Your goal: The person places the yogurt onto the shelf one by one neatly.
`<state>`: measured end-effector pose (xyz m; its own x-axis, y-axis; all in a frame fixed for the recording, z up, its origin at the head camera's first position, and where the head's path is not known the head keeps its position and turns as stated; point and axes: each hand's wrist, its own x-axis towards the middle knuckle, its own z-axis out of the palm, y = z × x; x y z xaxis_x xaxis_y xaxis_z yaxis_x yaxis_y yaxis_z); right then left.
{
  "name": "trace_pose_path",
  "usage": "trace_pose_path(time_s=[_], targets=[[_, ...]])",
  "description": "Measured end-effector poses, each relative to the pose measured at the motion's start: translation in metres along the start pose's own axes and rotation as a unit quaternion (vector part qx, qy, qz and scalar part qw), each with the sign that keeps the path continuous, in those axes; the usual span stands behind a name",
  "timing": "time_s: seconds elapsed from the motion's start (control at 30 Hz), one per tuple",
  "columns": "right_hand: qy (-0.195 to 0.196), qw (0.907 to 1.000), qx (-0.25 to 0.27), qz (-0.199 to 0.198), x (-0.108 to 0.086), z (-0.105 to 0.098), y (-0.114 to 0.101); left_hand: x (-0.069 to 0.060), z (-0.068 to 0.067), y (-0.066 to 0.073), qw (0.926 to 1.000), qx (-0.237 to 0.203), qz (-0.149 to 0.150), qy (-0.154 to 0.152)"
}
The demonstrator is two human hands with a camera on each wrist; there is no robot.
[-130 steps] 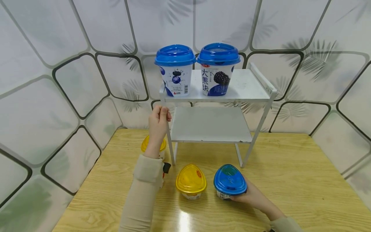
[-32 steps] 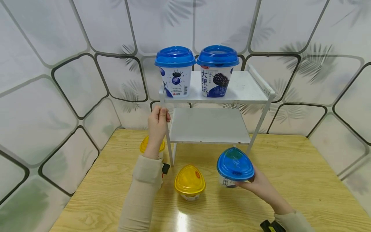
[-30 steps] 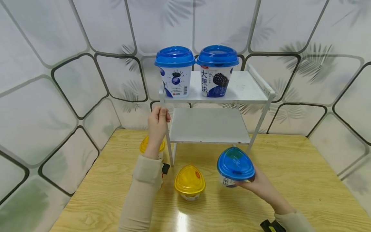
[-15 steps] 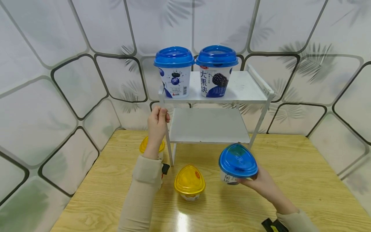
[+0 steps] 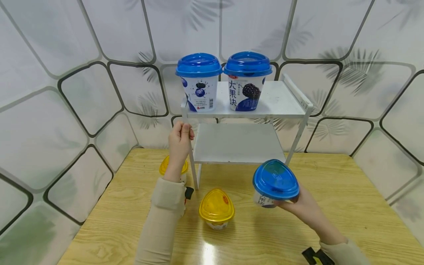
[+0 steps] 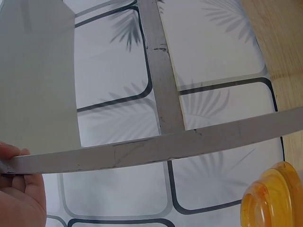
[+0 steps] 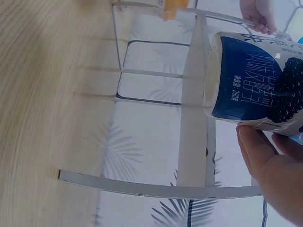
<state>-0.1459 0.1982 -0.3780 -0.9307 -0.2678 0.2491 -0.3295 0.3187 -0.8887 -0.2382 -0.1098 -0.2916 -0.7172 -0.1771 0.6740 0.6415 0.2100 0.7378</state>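
Observation:
My left hand (image 5: 179, 145) grips the left front post (image 6: 132, 153) of a white metal two-tier rack (image 5: 238, 141), just below its top shelf. My right hand (image 5: 306, 208) holds a yogurt cup with a blue lid (image 5: 275, 179) by its side, thumb and fingers round it. That cup hangs above the table, in front of the rack's right side; a blackberry print (image 7: 286, 90) shows on it in the right wrist view. On the top shelf, side by side, stand a blueberry yogurt cup (image 5: 200, 86) and a blackberry yogurt cup (image 5: 246, 86), both blue-lidded.
A yellow-lidded cup (image 5: 216, 208) stands on the wooden table (image 5: 331, 184) before the rack. Another yellow-lidded cup (image 5: 164, 164) is partly hidden behind my left forearm. A patterned backdrop (image 5: 99, 84) encloses the back and sides.
My right hand has lifted the blue-lidded yogurt cup from the table, carrying it up and slightly right, towards the rack. My left hand keeps its grip on the post.

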Motion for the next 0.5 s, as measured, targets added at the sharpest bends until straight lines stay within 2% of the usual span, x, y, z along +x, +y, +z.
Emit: trace_pose_path(time_s=[0.5], targets=[[0.008,0.9996,-0.028,0.003,0.002,-0.009,-0.015,0.000,0.001,0.000,0.9999,0.002,-0.011,0.003]])
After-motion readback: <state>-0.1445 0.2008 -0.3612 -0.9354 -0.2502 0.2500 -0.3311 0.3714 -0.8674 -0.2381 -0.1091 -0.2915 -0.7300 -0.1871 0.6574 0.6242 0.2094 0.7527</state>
